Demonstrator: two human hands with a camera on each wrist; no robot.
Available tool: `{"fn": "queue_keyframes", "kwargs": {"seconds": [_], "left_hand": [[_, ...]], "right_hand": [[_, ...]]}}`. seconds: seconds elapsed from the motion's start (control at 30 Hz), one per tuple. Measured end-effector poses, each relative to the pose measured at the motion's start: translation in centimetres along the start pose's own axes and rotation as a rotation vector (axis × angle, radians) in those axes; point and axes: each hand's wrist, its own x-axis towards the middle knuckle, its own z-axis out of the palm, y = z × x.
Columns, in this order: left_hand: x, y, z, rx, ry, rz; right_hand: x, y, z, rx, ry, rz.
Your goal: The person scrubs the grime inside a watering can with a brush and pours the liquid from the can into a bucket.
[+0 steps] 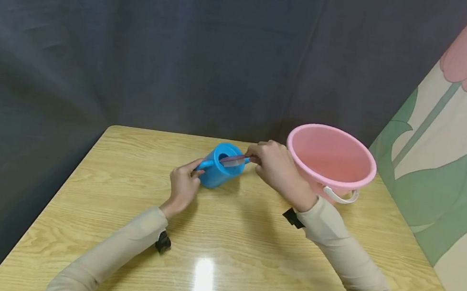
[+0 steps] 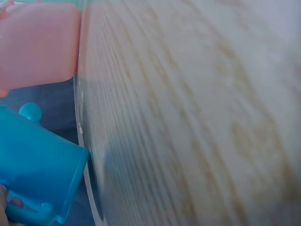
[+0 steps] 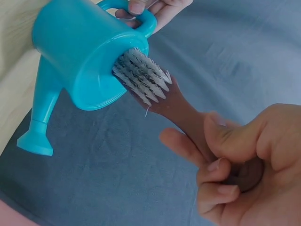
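Note:
A blue watering can (image 1: pixel 215 174) is tilted over the middle of the table, its round top opening towards the right hand. My left hand (image 1: pixel 183 185) grips the can's handle (image 3: pixel 149 22). In my right hand (image 1: pixel 278 172) is a brown scrub brush (image 3: pixel 181 110), held by its handle with the fingers curled round it. The brush's white and dark bristles (image 3: pixel 141 75) reach partly into the can's opening; its far end is hidden inside. The can's spout (image 3: pixel 44 103) ends in a flared head, seen at the left of the right wrist view.
A pink bucket (image 1: pixel 329 180) with a white handle (image 1: pixel 340 196) stands at the right rear, close to the right forearm. The wooden table (image 1: pixel 135 172) meets a dark curtain (image 1: pixel 209 56) at the back and a flower-patterned wall (image 1: pixel 450 180) on the right.

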Motion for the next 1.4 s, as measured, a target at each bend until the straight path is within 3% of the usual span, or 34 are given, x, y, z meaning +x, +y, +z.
{"fn": "queue_keyframes", "kwargs": {"seconds": [0.3,0.63,0.97,1.4], "left_hand": [[-0.1,0.0,-0.4,-0.001,0.022,-0.043],[0.0,0.0,-0.6,-0.011,0.029,-0.082],[-0.1,-0.1,-0.7,-0.015,0.029,-0.062],[0.0,-0.4,-0.6,-0.016,0.03,-0.058]], "right_hand": [[-0.5,-0.3,-2.1,-0.029,0.136,-0.002],[-1.0,0.1,-0.5,0.045,0.096,0.054],[-1.3,0.2,0.6,0.125,0.067,0.054],[-1.7,0.8,1.1,0.131,0.066,0.091]]}}
